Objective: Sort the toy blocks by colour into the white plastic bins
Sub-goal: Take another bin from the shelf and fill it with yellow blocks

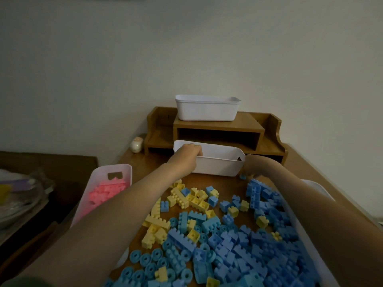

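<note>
Left hand (pixel 187 151) is curling its fingers over the rim of the white bin (pixel 217 165), right hand (pixel 253 164) is hanging at its right end, grip too dim to tell, and blue and yellow toy blocks (pixel 228 245) are lying heaped on the table (pixel 228 183) just in front.

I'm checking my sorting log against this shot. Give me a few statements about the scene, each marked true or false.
1. Pink blocks lie in the left bin. True.
2. The left hand rests on the pink blocks. False: it grips the rim of the middle bin.
3. The loose pile holds blue blocks and yellow blocks. True.
4. All bins sit at one level. False: the top bin stands on the wooden shelf.
</note>
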